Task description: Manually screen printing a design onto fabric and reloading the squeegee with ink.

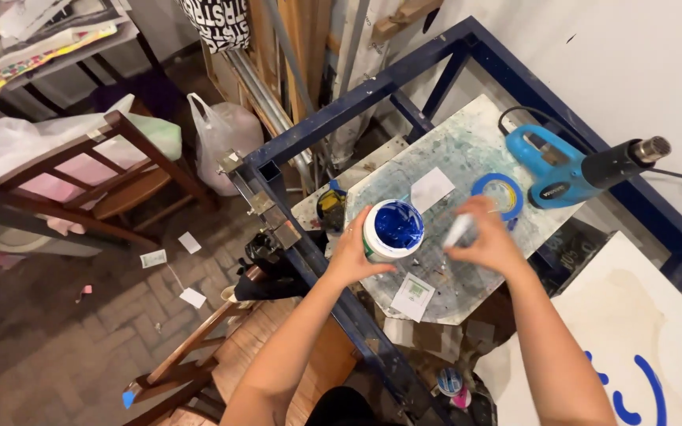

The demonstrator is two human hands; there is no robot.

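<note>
Ink tub [393, 230]: open white container of blue ink, upright on speckled work plate [467, 150], left hand [350, 252] curled round its side at 9 o'clock. Right hand [489, 237] at tub's 3 o'clock, fingers closed on blurred pale tool [459, 230]. White card [431, 189] at 1 o'clock; blue tape roll [499, 194], blue heat gun [570, 170] beyond. Green-marked label [414, 295] at 6 o'clock.

Both forearms bare, no sleeves in view. Left hand [354, 251] wore thin ring on one finger. Right hand [487, 241] motion-blurred, no ring or watch discernible. Dark garment patch at six o'clock.
</note>
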